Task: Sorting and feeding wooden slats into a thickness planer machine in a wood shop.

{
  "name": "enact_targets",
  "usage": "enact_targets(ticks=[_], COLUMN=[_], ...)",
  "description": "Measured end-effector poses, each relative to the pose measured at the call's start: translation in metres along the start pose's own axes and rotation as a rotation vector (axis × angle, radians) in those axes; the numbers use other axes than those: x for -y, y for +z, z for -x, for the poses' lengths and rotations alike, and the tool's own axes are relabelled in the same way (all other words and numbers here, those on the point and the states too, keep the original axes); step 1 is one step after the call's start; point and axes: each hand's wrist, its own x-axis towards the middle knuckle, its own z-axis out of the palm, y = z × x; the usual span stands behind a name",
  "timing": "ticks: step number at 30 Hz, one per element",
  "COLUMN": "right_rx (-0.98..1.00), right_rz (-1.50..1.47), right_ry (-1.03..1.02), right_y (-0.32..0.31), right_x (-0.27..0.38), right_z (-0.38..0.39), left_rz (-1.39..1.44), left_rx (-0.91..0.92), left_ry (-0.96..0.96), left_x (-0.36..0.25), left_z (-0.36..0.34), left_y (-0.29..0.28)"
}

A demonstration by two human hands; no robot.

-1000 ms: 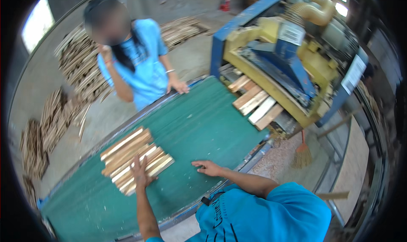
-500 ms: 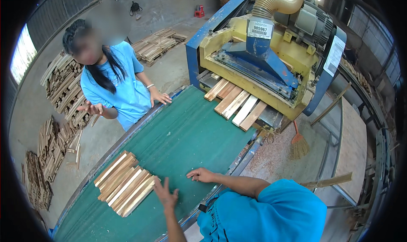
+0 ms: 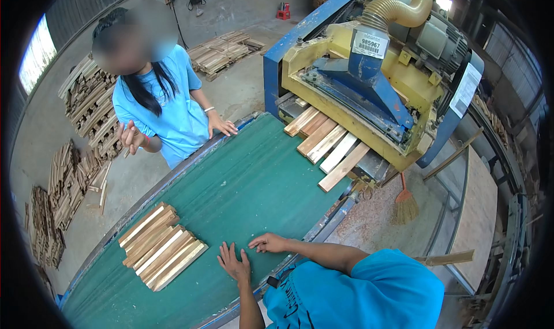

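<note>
My left hand [image 3: 235, 262] is spread low over the green conveyor belt [image 3: 231, 188], fingers apart and holding nothing. Just right of it, my right hand [image 3: 268, 243] hovers or rests at the belt's near side, its fingers loosely bent and nothing in them. Left of my hands lies a batch of wooden strips [image 3: 161, 247], side by side in two staggered groups. A gap separates my left fingertips from this batch. Farther off, several more wooden strips [image 3: 329, 141] stick out from under a yellow and blue machine [image 3: 352, 81] onto the belt.
Across the belt stands a co-worker [image 3: 161, 104] in a light blue shirt, one hand on the belt's edge and one raised. Stacked wood [image 3: 92, 107] fills the floor behind. A broom [image 3: 405, 205] and a board-topped table [image 3: 476, 213] are at right.
My left hand has come away from the wooden strips and lowered toward the belt. The batch sits slightly farther left. At the machine, the rightmost strip sticks out farther. The co-worker's raised hand has shifted.
</note>
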Motion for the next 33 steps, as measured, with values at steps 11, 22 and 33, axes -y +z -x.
enact_targets(ticks=[11,22,33], right_rx=[0.08,0.134,0.147], right_rz=[-0.002,-0.01,0.002], right_ry=[0.028,0.042,0.032], right_y=[0.005,0.005,0.0], right_x=[-0.003,-0.004,-0.004], right_z=[-0.003,-0.002,0.003], left_rz=[0.0,0.012,0.002], left_rx=[-0.021,-0.073,-0.151], left_ry=[-0.028,-0.114,-0.167], left_x=[0.016,0.031,0.045], left_z=[0.0,-0.001,0.0], left_y=[-0.015,-0.027,-0.033])
